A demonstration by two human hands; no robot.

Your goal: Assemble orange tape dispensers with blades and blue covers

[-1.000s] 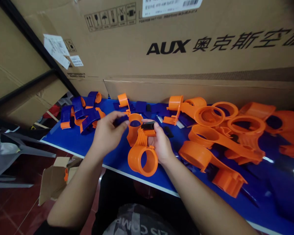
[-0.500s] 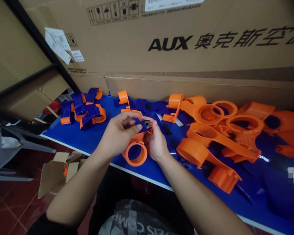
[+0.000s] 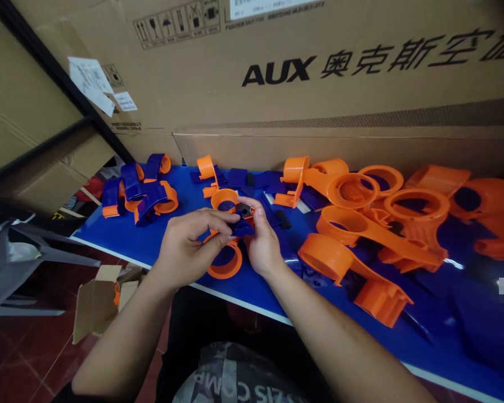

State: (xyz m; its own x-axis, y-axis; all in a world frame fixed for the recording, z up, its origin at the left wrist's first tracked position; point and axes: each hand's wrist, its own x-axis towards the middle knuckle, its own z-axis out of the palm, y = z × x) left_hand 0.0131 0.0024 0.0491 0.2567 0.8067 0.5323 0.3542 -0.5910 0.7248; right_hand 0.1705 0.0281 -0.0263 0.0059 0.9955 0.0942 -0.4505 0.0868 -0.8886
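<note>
Near the table's front edge, both my hands are closed on an orange plastic tape dispenser (image 3: pixel 244 209) with a dark insert at its end. My right hand (image 3: pixel 264 246) grips its side, thumb up along the end. With fingertips and thumb pinched together, my left hand (image 3: pixel 189 243) holds a dark blue plastic flap (image 3: pixel 242 229) against it. The fingers cover much of both pieces. Orange rings show just behind (image 3: pixel 224 197) and just below (image 3: pixel 231 272) the hands; I cannot tell which belongs to the held dispenser.
Orange dispensers (image 3: pixel 348 187) are heaped on the right of the blue table (image 3: pixel 151 240). Several with blue flaps (image 3: pixel 151 193) lie at the left. Loose blue flaps (image 3: pixel 237 178) lie behind my hands. A large cardboard box (image 3: pixel 214 101) walls the back; a small open carton (image 3: pixel 94 308) sits on the floor.
My left hand has moved slightly down and left, and the blue flap now sits lower, below the dark insert. The right hand keeps its grip. The view has shifted a little.
</note>
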